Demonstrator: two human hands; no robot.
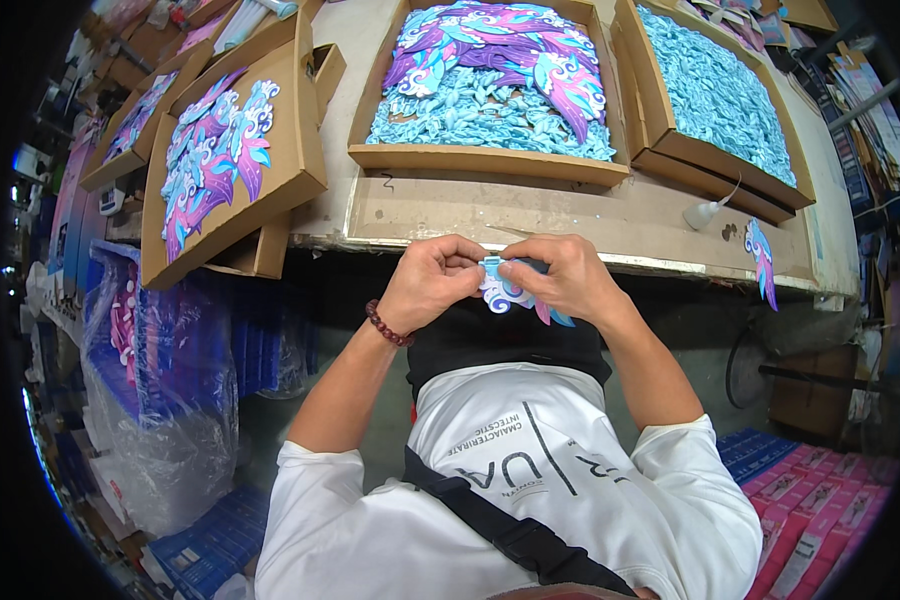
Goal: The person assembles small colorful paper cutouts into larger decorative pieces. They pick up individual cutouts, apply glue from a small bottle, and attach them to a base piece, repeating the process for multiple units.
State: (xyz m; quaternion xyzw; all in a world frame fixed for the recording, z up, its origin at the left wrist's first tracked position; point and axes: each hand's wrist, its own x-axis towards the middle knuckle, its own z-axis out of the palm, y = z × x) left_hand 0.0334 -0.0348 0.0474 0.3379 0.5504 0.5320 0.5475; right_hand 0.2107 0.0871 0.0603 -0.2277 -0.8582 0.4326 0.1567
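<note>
Just off the table's front edge, both hands grip a flat curly cutout [500,294] in light blue, white, purple and pink. A small light blue piece [491,262] shows at its upper end, between the thumbs. My left hand [430,283] is closed, thumb and fingertips pinched at the left side beside that piece. My right hand [570,280] is closed on the cutout from the right, its thumb pressing near the light blue piece. The right fingers cover much of the cutout, and its pink and blue tips stick out below them.
Ahead, a cardboard box [490,158] holds stacked cutouts and light blue pieces. Another box [710,165] of light blue pieces stands right. A tilted box [295,180] with cutouts is left. A white nozzle bottle [703,213] and a loose cutout [760,258] lie near the table's right front.
</note>
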